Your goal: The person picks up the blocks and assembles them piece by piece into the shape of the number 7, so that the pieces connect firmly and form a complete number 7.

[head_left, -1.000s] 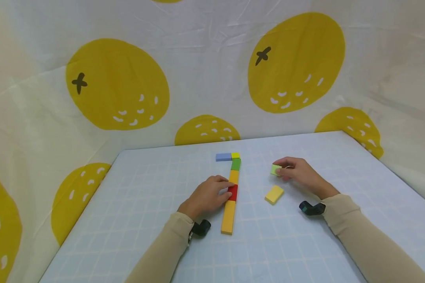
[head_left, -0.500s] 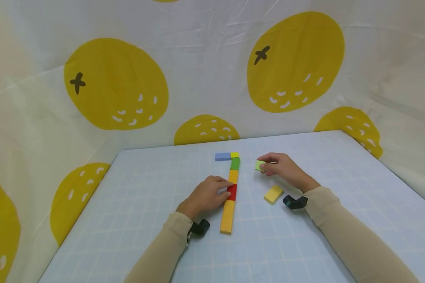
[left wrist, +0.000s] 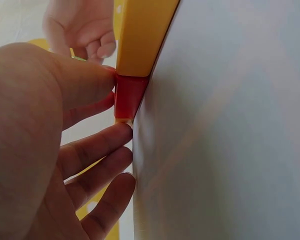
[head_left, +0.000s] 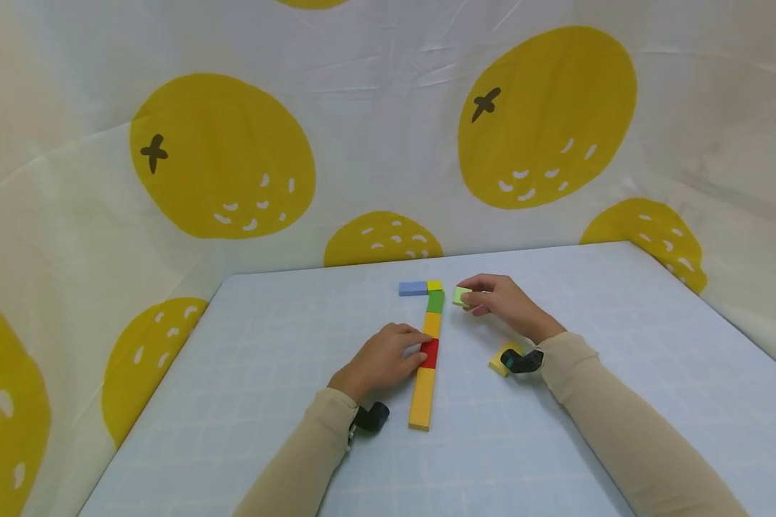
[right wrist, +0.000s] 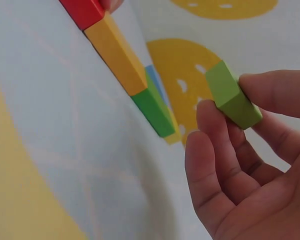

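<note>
A row of blocks runs away from me, with a yellow-orange block (head_left: 422,402) nearest, then a red block (head_left: 430,353), another yellow-orange block (head_left: 432,324) and a green block (head_left: 435,301). At its far end a small yellow block (head_left: 434,285) adjoins a blue block (head_left: 412,289) lying crosswise. My left hand (head_left: 381,361) rests thumb and index fingertips on the red block, its other fingers loosely spread in the left wrist view. To the right of the green block, my right hand (head_left: 501,301) pinches a light green block (right wrist: 232,95) between thumb and fingers.
A loose pale yellow block (head_left: 499,365) lies under the right wrist, partly hidden by the black wrist camera (head_left: 521,360). Behind the light blue gridded table (head_left: 297,323) hangs a white sheet (head_left: 381,143) printed with large yellow fruit.
My right hand has moved left and away from me with the light green block, nearer the row's far end. The left hand stays on the red block.
</note>
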Demonstrator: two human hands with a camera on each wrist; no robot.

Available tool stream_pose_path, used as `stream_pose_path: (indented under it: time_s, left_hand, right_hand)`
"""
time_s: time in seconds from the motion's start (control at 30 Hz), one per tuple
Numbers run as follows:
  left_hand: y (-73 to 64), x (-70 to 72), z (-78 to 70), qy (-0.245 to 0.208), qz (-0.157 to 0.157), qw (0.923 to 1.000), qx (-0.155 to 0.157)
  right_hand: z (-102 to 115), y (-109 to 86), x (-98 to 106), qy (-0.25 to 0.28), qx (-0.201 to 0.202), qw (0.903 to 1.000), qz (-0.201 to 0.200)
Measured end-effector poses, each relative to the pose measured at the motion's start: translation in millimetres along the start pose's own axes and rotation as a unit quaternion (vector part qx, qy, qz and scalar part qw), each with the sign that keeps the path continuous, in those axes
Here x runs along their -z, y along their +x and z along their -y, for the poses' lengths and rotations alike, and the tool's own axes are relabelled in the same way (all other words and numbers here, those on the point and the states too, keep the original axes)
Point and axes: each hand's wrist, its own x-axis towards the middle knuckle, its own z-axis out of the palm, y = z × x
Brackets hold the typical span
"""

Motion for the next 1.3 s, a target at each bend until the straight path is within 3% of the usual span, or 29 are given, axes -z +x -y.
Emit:
stream_pose_path:
  time_s: [0.37,0.6,0.9,1.17,1.3]
  left_hand:
    - [0.8,0.9,2.8,-0.018,0.007,0.9998,-0.004]
    - [0.1,-1.8,7.1,-0.047,0.032,0.9984,-0.006]
    - [1.2,4.2,6.9,-0.06,0.042,0.9973,0.007]
    - [2.6,4.3,8.9,-0.061,0.053,0.9965,0.021]
    - [3.0,2.6,9.2,-0.071,0.055,0.9957,0.024]
  right_hand:
    - [8.0,24.9,-9.8,0.041,0.002,0.9991,-0.011]
    - [7.9,34.0,-16.8,0.071,-0.005,0.9974,-0.015]
    - [19.5,47.0,-25.3,0.068,-0.007,0.9968,-0.042]
    - [11.2,58.6,-33.8,0.174,-0.024,0.9832,-0.052]
    - [11.5,58.9,-37.2,0.201,-0.019,0.9778,-0.055]
